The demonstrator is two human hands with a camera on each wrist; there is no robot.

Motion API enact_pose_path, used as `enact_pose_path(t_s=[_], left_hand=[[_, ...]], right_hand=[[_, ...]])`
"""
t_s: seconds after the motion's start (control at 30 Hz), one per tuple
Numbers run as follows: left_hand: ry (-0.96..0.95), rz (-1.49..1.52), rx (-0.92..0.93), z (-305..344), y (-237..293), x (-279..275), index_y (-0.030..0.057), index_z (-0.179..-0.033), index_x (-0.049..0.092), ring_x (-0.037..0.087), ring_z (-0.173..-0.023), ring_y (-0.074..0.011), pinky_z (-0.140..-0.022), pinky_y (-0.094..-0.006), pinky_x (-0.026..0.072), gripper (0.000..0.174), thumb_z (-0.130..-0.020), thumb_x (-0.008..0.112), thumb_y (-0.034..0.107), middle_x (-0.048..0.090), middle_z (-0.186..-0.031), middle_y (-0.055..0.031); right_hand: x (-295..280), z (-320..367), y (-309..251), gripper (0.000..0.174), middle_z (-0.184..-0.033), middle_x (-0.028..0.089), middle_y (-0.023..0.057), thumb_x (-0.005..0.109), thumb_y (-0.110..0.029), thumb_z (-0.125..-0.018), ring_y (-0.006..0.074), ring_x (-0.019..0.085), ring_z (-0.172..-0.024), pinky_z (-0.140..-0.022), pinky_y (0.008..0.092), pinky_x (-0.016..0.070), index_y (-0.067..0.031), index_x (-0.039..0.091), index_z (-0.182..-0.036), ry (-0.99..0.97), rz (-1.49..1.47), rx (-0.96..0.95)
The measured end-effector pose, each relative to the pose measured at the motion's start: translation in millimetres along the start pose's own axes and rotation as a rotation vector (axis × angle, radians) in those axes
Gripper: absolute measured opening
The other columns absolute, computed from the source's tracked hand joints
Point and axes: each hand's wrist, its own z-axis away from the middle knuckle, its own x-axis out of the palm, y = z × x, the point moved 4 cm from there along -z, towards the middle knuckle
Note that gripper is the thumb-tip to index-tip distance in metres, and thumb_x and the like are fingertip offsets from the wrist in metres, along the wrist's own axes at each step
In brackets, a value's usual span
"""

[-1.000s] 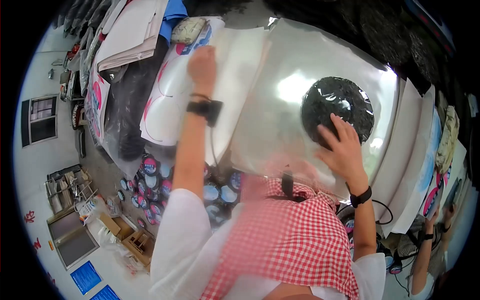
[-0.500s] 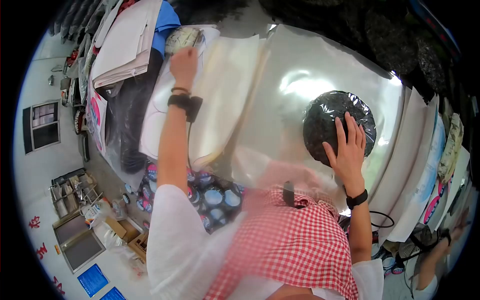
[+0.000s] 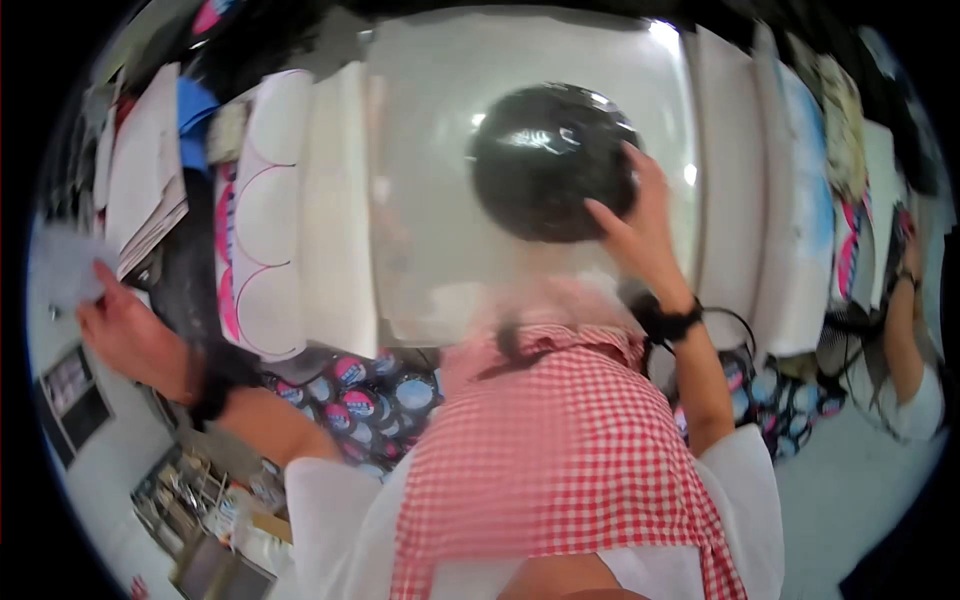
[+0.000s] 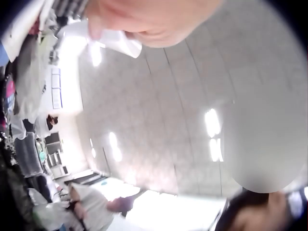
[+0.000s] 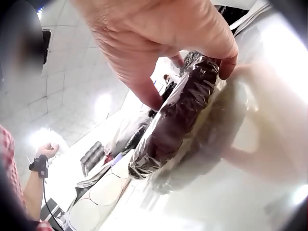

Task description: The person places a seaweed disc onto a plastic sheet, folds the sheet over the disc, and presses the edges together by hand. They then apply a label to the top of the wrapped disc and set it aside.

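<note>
A dark round disc in clear plastic wrap (image 3: pixel 550 165) is tilted on its edge over the shiny work surface (image 3: pixel 430 250). My right hand (image 3: pixel 650 225) grips its right edge, with the thumb on the near face. In the right wrist view, the fingers hold the crinkled rim of the disc (image 5: pixel 175 115), and its reflection shows below. Far out to the left, my left hand (image 3: pixel 140 335) pinches a pale, thin sheet (image 3: pixel 70 268). A white piece (image 4: pixel 120 42) shows under that hand in the left wrist view.
White sheets with curved outlines (image 3: pixel 270 210) and a cream sheet (image 3: pixel 340 200) lie left of the work surface. Stacked papers (image 3: pixel 145 190) stand farther left. More sheets (image 3: pixel 735 200) lie on the right, where another person's arm (image 3: pixel 905 340) shows.
My left hand has swung from the sheets out to the far left and now holds a pale sheet. My right hand has gone from resting flat on the disc to gripping and tilting it.
</note>
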Motion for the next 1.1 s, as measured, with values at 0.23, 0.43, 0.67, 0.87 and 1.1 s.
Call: enact_pose_path(t_s=[0.23, 0.43, 0.67, 0.87, 1.1], left_hand=[[-0.322, 1.075, 0.647, 195.9, 225.7, 35.2, -0.0089, -0.132, 0.049, 0.046, -0.130, -0.0395, -0.109, -0.0461, 0.0359, 0.042, -0.092, 0.050, 0.001, 0.050, -0.137, -0.0237], [-0.484, 1.066, 0.763, 231.4, 250.0, 65.4, -0.0084, -0.126, 0.052, 0.048, -0.128, -0.0361, -0.100, -0.0413, 0.0462, 0.048, -0.078, 0.056, -0.011, 0.052, -0.134, -0.0200], [-0.864, 0.664, 0.868, 214.1, 266.1, 44.4, 0.0022, -0.134, 0.051, 0.034, -0.139, -0.0309, -0.105, -0.0657, 0.0206, 0.055, -0.088, 0.060, 0.031, 0.039, -0.149, -0.0090], [-0.872, 0.998, 0.316, 188.3, 261.3, 136.8, 0.0038, -0.129, 0.054, 0.036, -0.135, -0.0355, -0.108, -0.0524, 0.0272, 0.052, -0.088, 0.063, 0.033, 0.042, -0.143, -0.0211], [-0.926, 1.933, -1.023, 172.5, 133.7, 138.6, 0.0020, -0.119, 0.056, 0.056, -0.110, -0.0206, -0.097, -0.0342, 0.0429, 0.032, -0.091, 0.062, 0.016, 0.060, -0.114, -0.0072]], right_hand=[[21.1, -8.4, 6.3, 0.081, -0.136, 0.039, 0.0267, 0.080, -0.025, -0.068, 0.0427, 0.039, -0.124, -0.105, 0.0465, 0.0351, -0.0098, 0.044, -0.139, 0.019, -0.128, 0.088], [23.4, -5.2, 5.0, 0.079, -0.138, 0.037, 0.0276, 0.078, -0.022, -0.070, 0.0435, 0.036, -0.128, -0.107, 0.0465, 0.0339, -0.0105, 0.044, -0.139, 0.026, -0.162, 0.114], [16.7, -2.4, 12.9, 0.071, -0.141, 0.036, 0.0218, 0.067, -0.015, -0.076, 0.0312, 0.041, -0.128, -0.103, 0.0396, 0.0393, -0.0107, 0.042, -0.142, -0.066, -0.188, 0.065], [12.4, -10.3, 17.5, 0.067, -0.136, 0.046, 0.0190, 0.071, -0.023, -0.077, 0.0332, 0.046, -0.124, -0.105, 0.0411, 0.0369, -0.0059, 0.046, -0.137, -0.073, -0.347, 0.145], [-5.6, -77.1, -31.8, 0.047, -0.112, 0.058, 0.0075, 0.067, -0.029, -0.090, 0.0173, 0.057, -0.100, -0.082, 0.0315, 0.0500, -0.0067, 0.051, -0.128, -0.223, -0.622, 0.114]])
